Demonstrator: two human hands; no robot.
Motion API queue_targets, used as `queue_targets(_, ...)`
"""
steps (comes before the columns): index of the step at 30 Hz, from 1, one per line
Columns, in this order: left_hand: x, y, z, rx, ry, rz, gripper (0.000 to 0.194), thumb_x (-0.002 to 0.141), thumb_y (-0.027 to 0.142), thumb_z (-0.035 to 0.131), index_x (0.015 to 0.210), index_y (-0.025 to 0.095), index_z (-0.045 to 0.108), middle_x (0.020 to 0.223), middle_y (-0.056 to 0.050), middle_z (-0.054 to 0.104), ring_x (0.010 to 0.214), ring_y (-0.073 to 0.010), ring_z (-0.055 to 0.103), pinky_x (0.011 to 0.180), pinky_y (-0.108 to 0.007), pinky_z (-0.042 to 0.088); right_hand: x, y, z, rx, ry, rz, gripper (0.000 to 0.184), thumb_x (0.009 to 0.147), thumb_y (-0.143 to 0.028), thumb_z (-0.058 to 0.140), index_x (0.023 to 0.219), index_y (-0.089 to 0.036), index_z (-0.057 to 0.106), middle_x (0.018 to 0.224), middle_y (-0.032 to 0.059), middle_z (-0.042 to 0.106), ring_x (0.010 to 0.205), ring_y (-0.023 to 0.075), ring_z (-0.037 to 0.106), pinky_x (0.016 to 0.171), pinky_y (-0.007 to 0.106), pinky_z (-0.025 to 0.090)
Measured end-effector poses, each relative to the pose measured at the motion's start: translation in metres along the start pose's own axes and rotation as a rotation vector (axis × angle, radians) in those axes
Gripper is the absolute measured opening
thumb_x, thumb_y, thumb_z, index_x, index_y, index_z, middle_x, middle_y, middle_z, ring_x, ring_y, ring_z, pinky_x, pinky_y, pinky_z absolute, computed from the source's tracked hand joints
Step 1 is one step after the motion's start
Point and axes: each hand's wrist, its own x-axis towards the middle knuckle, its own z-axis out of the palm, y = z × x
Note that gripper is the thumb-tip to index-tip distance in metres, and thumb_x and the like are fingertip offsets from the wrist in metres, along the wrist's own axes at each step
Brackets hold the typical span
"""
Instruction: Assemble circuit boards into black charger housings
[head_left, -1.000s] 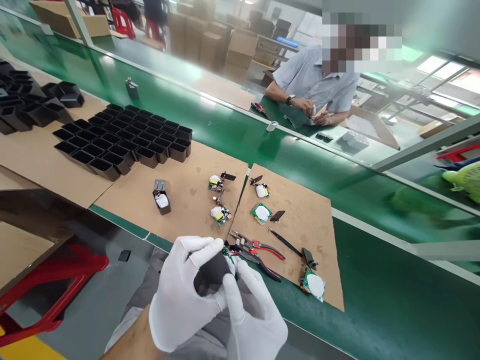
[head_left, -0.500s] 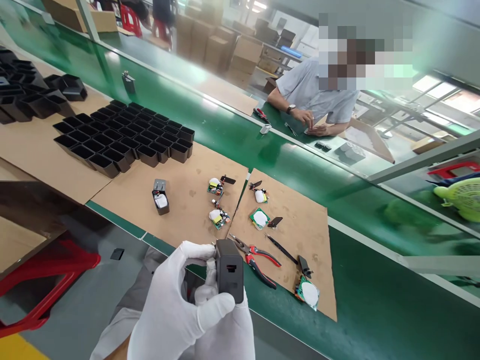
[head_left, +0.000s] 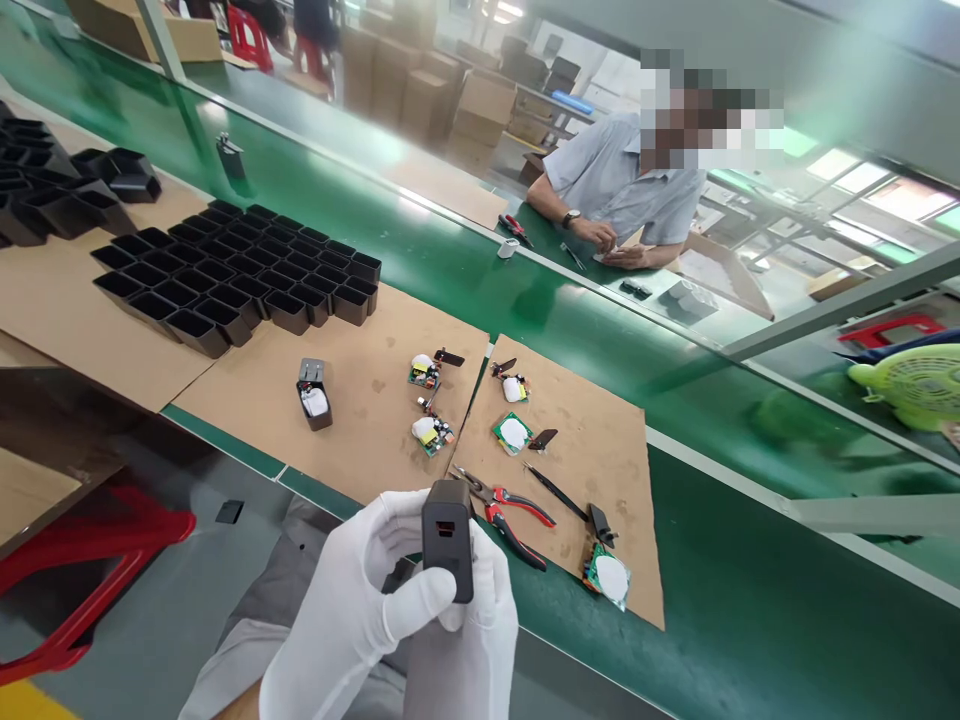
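A black charger housing (head_left: 448, 545) is held up between my two white-gloved hands, its end with small port openings facing me. My left hand (head_left: 360, 600) is closed on it, thumb pressed on the lower front edge and fingers behind. My right hand (head_left: 487, 600) closes round its right side and underside, partly hidden. Beyond them on the cardboard lie red-and-black pliers (head_left: 510, 510) and black tweezers (head_left: 556, 490). Several small circuit boards with white pads lie around, one circuit board (head_left: 609, 575) at the right. A housing with a board inside (head_left: 315, 400) stands to the left.
Rows of open black housings (head_left: 240, 270) stand at the left on a cardboard sheet (head_left: 360, 400). A red stool (head_left: 97, 580) is below left. Across the green bench (head_left: 750, 560), a person (head_left: 622, 190) works with both hands. A green fan (head_left: 911, 385) is at the right.
The housing has turned slightly in my hands, and my right hand has come up along its right side. The whole scene has shifted a little left in view.
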Motion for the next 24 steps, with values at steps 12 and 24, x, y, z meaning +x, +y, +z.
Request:
queue_targets(12,0.007,-0.019,-0.018,-0.097,0.265,-0.084,0.049,0.08,0.037,0.088,0.117,0.02,0.061,0.115,-0.008,0.074,0.112,-0.0273,0.072,0.105,-0.045,0.056,0.085,0.025,-0.119,-0.586,0.241,-0.234,0.049,0.072,-0.056,0.088,0.104,-0.02,0.081,0.065,-0.0063,0.048,0.062,0.0162,0.046,0.071,0.034,0.041)
queue_targets(24,0.009,-0.054,-0.046,0.067,0.204,-0.025,0.054,0.071,0.06,0.09,0.102,0.022,0.067,0.106,-0.01,0.081,0.079,-0.024,0.076,0.064,-0.032,0.061,0.125,0.006,-0.168,-0.353,0.022,-0.088,0.041,0.078,-0.046,0.087,0.108,-0.021,0.075,0.075,-0.0003,0.07,0.07,0.0191,0.064,0.078,0.038,0.053)
